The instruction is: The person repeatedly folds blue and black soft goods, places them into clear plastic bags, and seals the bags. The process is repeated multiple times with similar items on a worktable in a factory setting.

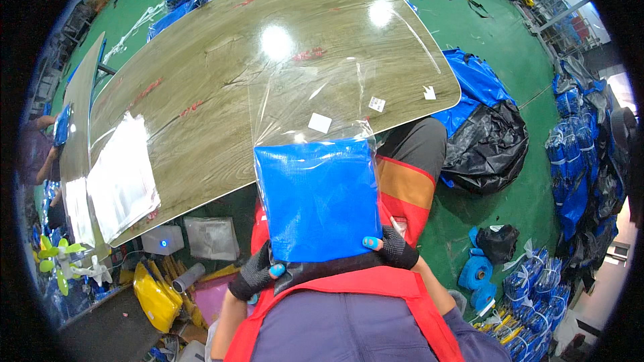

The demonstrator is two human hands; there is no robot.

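Observation:
A folded blue tarp (318, 204) lies near my lap, just off the edge of the wood-patterned table (215, 87). A see-through plastic bag (282, 110) covers much of it, and the bag's far part stretches flat over the tabletop. Along the tarp's near edge a black layer (322, 273) shows. My left hand (253, 275), in a fingerless black glove, grips the near left corner, thumb on top. At the near right corner my right hand (397, 248), gloved alike, pinches the tarp the same way. The fingers beneath are hidden.
A stack of plastic bags (124, 174) lies on the table's left, with white labels (377, 104) farther right. A black-and-blue tarp heap (486, 137) sits on the green floor. Yellow packages (157, 298) stand lower left, blue bundles (530, 288) lower right. Another person's arm (47, 161) shows far left.

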